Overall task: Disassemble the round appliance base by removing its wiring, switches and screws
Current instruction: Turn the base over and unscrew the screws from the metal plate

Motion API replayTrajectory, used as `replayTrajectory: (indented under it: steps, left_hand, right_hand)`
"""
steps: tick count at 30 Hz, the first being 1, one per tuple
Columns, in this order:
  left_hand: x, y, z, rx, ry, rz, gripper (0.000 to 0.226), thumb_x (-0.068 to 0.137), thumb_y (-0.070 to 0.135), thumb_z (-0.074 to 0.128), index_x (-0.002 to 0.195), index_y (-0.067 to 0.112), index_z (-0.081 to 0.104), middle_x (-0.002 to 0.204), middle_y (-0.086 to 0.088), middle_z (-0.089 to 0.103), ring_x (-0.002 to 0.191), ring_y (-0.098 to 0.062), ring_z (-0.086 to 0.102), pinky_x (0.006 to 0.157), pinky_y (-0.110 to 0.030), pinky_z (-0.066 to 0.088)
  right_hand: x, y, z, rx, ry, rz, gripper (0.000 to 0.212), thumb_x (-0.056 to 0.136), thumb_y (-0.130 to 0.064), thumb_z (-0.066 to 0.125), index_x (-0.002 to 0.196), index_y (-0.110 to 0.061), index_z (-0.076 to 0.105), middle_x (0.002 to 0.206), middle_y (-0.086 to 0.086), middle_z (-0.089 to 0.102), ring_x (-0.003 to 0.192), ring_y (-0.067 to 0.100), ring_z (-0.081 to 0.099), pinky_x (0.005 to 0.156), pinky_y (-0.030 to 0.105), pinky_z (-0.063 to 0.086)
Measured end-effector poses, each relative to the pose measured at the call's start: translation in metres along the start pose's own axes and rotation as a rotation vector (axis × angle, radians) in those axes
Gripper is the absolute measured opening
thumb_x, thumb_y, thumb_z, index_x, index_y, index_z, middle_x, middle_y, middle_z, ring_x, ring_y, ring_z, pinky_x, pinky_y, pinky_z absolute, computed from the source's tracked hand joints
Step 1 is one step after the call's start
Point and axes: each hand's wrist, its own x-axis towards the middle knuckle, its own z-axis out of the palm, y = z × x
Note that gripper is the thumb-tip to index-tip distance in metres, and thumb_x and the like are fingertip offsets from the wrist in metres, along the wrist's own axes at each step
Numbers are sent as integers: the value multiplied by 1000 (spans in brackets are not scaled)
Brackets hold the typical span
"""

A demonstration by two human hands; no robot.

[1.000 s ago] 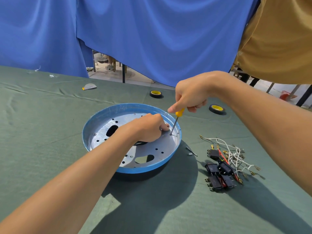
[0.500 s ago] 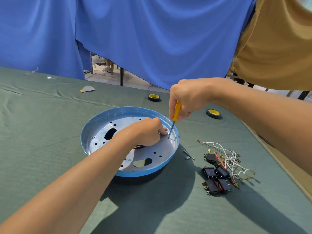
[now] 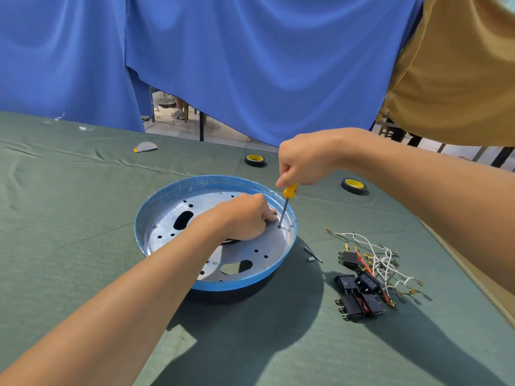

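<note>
Base (image 3: 211, 188) sits mid-table (image 3: 69, 246). L hand (image 3: 242, 218) rests inside it, R part. Screwdriver (image 3: 287, 201) stands just R of that hand, tip on base floor, R hand (image 3: 306, 160) gripping the top. Switches (image 3: 359, 291) & wires (image 3: 379, 257) piled R of base, loose bits (image 3: 312, 254) btwn. Tape rolls (image 3: 255, 160) lie far side.

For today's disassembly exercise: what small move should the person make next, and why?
Probably turn the screwdriver to back out the screw: the right hand grips it, tip on the screw, and the left hand rests inside the base.
</note>
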Motion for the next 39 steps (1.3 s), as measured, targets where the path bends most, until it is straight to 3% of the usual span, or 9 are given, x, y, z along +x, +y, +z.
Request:
replayTrajectory:
  steps: [7, 13, 17, 19, 22, 27, 33, 36, 39]
  left_hand:
    - [0, 1, 0, -5, 8, -12, 45, 98, 8, 39, 125, 31, 66, 132, 8, 62, 118, -26, 54, 99, -48, 46]
    - [-1, 2, 0, 19, 4, -16, 44, 99, 10, 39, 125, 33, 66, 127, 5, 65, 110, -26, 56, 95, -47, 49]
    - [-1, 3, 0, 25, -6, -13, 42, 99, 11, 39, 124, 31, 67, 126, 4, 65, 107, -26, 57, 93, -44, 51]
    - [0, 3, 0, 20, -1, -19, 41, 100, 12, 39, 124, 31, 67, 126, 5, 65, 106, -25, 57, 92, -43, 51]
    - [0, 2, 0, 30, -8, -16, 42, 99, 11, 39, 125, 32, 66, 128, 5, 64, 112, -26, 56, 96, -46, 49]
    - [-1, 3, 0, 30, -6, -19, 44, 99, 9, 38, 127, 32, 64, 130, 6, 63, 110, -25, 56, 95, -43, 50]
    - [0, 3, 1, 22, 8, -9, 42, 100, 11, 39, 127, 32, 65, 126, 5, 65, 106, -24, 57, 93, -42, 50]
    - [-1, 2, 0, 19, 6, -8, 43, 99, 10, 39, 124, 31, 67, 127, 5, 65, 109, -26, 56, 96, -46, 48]
    - [-1, 1, 0, 9, 1, -10, 42, 98, 10, 40, 122, 30, 68, 129, 6, 64, 114, -27, 55, 99, -48, 47]
  right_hand:
    - [-10, 16, -3, 65, 20, -66, 3, 80, -32, 73, 83, -32, 74, 61, -9, 68, 59, 3, 61, 55, 19, 42]
    - [-7, 15, 4, 154, -17, -119, 4, 84, -29, 70, 88, -29, 72, 78, -9, 67, 69, 11, 61, 61, 24, 50]
    - [-6, 14, 4, 127, -139, 55, 45, 93, -51, 52, 79, -12, 70, 49, -6, 57, 42, 13, 45, 44, 21, 41]
    - [-5, 14, 5, 123, -137, 67, 41, 95, -42, 51, 75, -12, 71, 47, -5, 50, 43, 14, 40, 45, 22, 37]
    - [-7, 11, 7, 56, -53, -7, 30, 91, -39, 57, 77, -17, 73, 56, -6, 57, 58, 16, 50, 55, 26, 43]
    - [-14, 13, 7, -7, 30, -67, 10, 84, -33, 71, 91, -28, 75, 66, -9, 70, 62, 3, 60, 59, 23, 48]
    - [-11, 9, 11, 39, 104, -165, 19, 81, -19, 74, 95, -32, 75, 81, -12, 68, 73, 4, 56, 56, 19, 43]
    - [-10, 5, 11, 7, 69, -140, 13, 82, -39, 71, 92, -29, 71, 81, -12, 64, 78, 7, 55, 56, 21, 39]
    - [-9, 2, 7, -21, -13, 22, 57, 91, -63, 43, 78, -15, 69, 59, -7, 66, 73, 15, 61, 56, 27, 39]
